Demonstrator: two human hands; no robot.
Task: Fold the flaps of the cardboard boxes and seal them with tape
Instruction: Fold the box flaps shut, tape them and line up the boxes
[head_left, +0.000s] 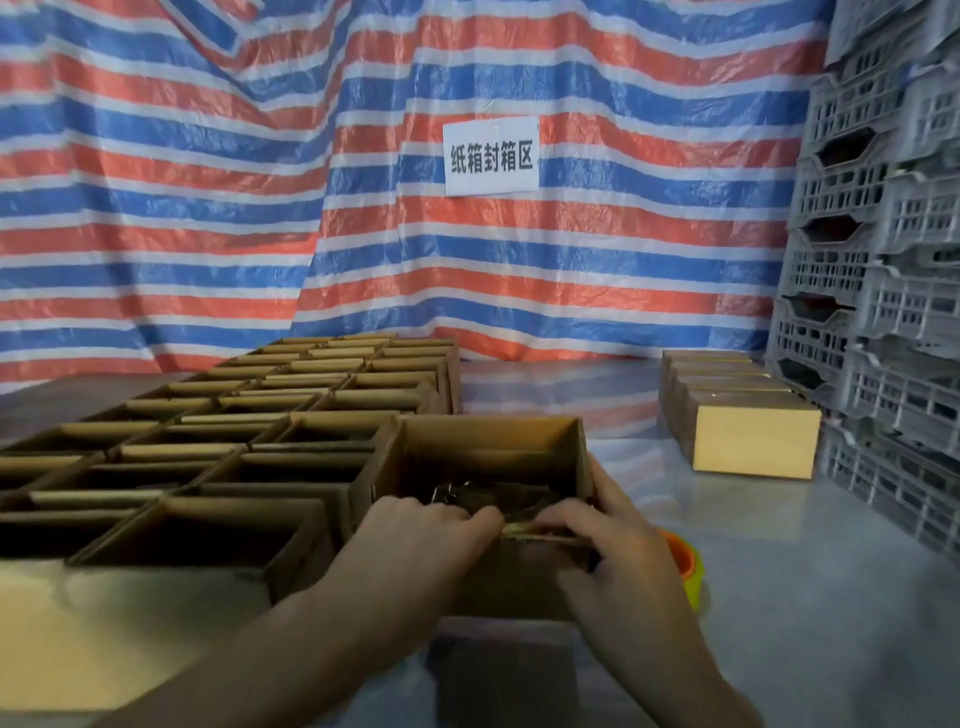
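Note:
An open brown cardboard box (488, 447) stands on the table in front of me, with a dark crinkled item inside. My left hand (426, 540) and my right hand (608, 540) meet at its near rim, fingers curled over the near flap (524, 535) and gripping it. A roll of tape (688, 566), orange inside and yellow-green outside, lies on the table just right of the box, partly hidden behind my right hand.
Several open boxes (218, 457) fill the table's left side in rows. A row of closed boxes (748, 421) stands at the right rear. Grey plastic crates (883, 291) are stacked at the far right. A striped tarp with a paper sign (491, 156) hangs behind.

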